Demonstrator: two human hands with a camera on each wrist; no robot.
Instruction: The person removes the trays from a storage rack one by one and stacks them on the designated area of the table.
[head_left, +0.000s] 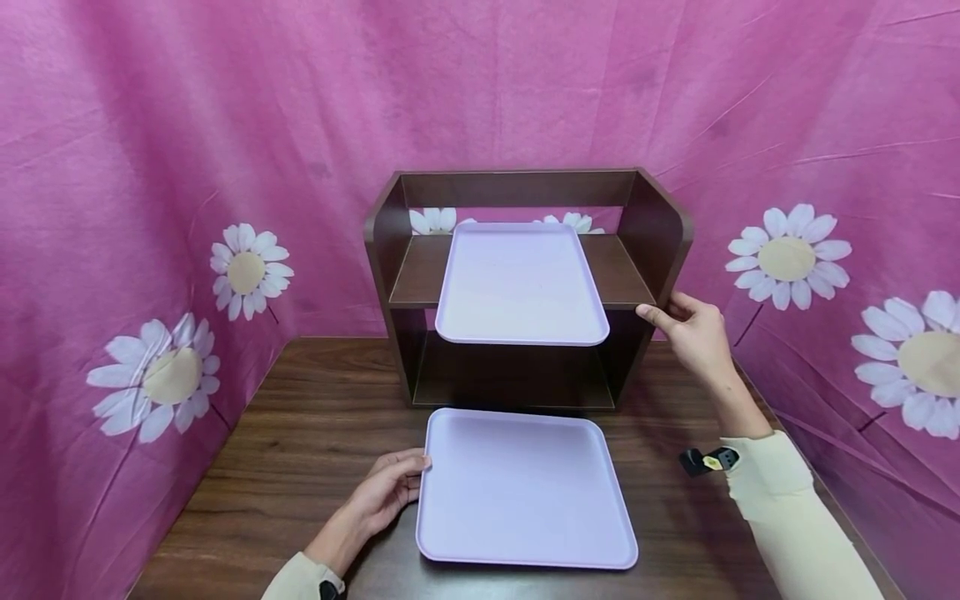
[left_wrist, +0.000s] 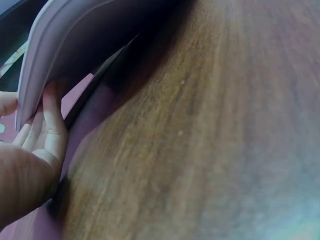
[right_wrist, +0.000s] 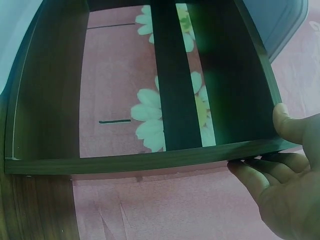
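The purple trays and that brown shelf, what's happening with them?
A person's left hand grips the left edge of a flat, light-purple rectangular tray, with that edge raised off the brown wood-grain table. Their right hand holds the right side of a dark-brown two-level shelf unit behind it. A second light-purple tray lies on the unit's upper level, its near end sticking out past the front edge.
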